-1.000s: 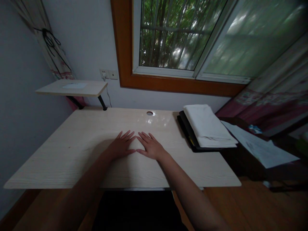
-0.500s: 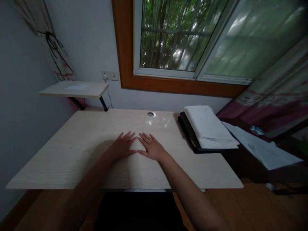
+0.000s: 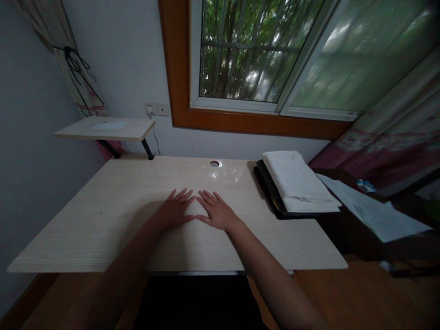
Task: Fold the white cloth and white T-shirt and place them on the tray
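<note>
My left hand lies flat, palm down, on the pale wood-grain desk, its fingers spread. Beside it my right hand rests the same way, open and holding nothing. The thumb tips and index fingertips of the two hands meet or nearly meet at the middle. To the right of my right hand is a folded white cloth or paper stack, lying on a black folder-like item.
A small raised shelf on black legs stands at the desk's back left, with a paper on it. A cable hole sits near the back edge. Right of the desk, papers lie on a dark surface. Behind is a window.
</note>
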### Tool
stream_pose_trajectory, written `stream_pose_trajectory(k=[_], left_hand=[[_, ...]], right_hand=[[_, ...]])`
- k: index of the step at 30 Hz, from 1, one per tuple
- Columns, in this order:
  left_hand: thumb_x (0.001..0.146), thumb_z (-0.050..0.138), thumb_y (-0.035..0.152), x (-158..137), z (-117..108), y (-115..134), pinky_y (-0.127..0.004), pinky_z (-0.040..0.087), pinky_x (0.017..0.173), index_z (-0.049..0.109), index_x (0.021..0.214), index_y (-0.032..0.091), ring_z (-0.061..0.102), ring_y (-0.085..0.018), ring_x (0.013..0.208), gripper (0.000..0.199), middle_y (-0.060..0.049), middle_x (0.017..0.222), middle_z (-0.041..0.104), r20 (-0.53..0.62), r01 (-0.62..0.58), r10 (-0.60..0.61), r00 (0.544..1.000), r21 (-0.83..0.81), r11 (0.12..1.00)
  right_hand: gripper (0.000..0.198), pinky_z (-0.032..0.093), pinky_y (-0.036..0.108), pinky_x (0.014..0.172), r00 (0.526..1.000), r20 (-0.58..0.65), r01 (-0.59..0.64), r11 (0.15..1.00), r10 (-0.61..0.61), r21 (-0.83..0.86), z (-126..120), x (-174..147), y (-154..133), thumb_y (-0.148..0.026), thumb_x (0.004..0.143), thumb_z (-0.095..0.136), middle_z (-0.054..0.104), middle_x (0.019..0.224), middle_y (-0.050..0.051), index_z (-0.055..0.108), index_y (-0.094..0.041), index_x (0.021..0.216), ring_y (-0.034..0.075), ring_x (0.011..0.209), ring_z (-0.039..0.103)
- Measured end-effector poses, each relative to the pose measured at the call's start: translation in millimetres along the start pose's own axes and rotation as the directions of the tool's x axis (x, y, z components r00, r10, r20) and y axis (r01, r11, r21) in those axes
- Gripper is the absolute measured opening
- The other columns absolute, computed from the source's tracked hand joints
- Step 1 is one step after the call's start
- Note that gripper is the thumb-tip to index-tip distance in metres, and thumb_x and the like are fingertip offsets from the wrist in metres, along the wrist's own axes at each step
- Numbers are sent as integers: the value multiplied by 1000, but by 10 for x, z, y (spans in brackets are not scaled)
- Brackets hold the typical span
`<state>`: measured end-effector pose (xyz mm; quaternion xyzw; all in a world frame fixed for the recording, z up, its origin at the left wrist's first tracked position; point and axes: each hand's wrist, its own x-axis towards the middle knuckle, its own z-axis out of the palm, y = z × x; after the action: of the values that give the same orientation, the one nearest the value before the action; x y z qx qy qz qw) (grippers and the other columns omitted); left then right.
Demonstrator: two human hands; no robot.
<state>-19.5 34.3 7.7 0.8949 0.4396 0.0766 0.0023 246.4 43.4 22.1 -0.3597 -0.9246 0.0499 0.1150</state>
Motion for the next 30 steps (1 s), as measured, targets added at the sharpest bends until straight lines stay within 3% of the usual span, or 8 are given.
stream_pose_trajectory(k=[4, 8, 10, 15, 19, 22, 27, 30], left_hand=[[102, 40, 60, -25, -16, -20, -54, 17, 128, 37, 159, 26, 28, -27, 156, 66, -8, 165, 39, -59, -14, 9, 998, -70, 997], [105, 39, 39, -51, -47, -65, -47, 37, 122, 60, 141, 23, 49, -22, 142, 44, -8, 147, 61, -223, -16, -42, 974, -252, 967], [104, 40, 36, -62, -69, -90, -47, 45, 115, 69, 125, 22, 58, -23, 130, 38, -9, 132, 69, -286, -16, -86, 954, -336, 942], [102, 44, 35, -65, -131, -106, -47, 53, 102, 72, 104, 21, 65, -23, 108, 31, -8, 110, 74, -338, -7, -147, 930, -416, 909], [103, 44, 32, -60, -151, -81, -44, 53, 99, 71, 100, 21, 65, -22, 104, 29, -8, 107, 74, -328, -13, -134, 935, -408, 913], [103, 43, 31, -69, -143, -67, -42, 53, 99, 70, 101, 21, 65, -22, 104, 28, -8, 107, 73, -317, -12, -128, 940, -405, 914], [103, 44, 31, -83, -135, -56, -42, 53, 99, 70, 100, 22, 65, -22, 104, 27, -7, 107, 74, -318, -2, -140, 938, -407, 914], [103, 44, 30, -81, -139, -50, -42, 53, 99, 70, 99, 21, 65, -22, 103, 27, -7, 106, 74, -323, -5, -140, 936, -411, 912]], right_hand=[[64, 20, 52, 128, 997, -71, -21, 999, 25, 50, -35, -20, -7, -57, 103, 49, 38, 163, 8, 41, -26, 159, 25, 153, 32], [42, 21, 48, 128, 947, -301, -95, 993, 112, 71, -165, -102, 74, -38, 104, 48, 60, 145, 5, 60, -26, 143, 23, 140, 48], [37, 25, 48, 126, 877, -447, -160, 984, 175, 71, -280, -182, 173, -31, 103, 46, 66, 136, 7, 66, -23, 134, 24, 133, 53], [33, 37, 50, 116, 592, -739, -416, 907, 321, 60, -701, -538, 538, -31, 100, 49, 67, 128, 14, 69, -17, 123, 27, 121, 58], [41, 29, 55, 118, 493, -796, -627, 778, 351, -44, -1027, -937, 844, -33, 97, 53, 63, 133, 18, 63, -12, 131, 32, 131, 50], [57, 27, 59, 116, 499, -750, -758, 637, 434, -136, -1141, -1184, 1029, -35, 91, 58, 53, 146, 23, 55, -9, 142, 38, 141, 38], [50, 43, 49, 104, 565, -623, -780, 596, 541, -190, -1130, -1322, 1146, -31, 92, 55, 63, 133, 24, 60, -7, 135, 35, 122, 58], [43, 50, 41, 88, 487, -623, -838, 529, 612, -136, -1162, -1280, 1103, -31, 95, 51, 70, 119, 19, 66, -12, 131, 31, 101, 68]])
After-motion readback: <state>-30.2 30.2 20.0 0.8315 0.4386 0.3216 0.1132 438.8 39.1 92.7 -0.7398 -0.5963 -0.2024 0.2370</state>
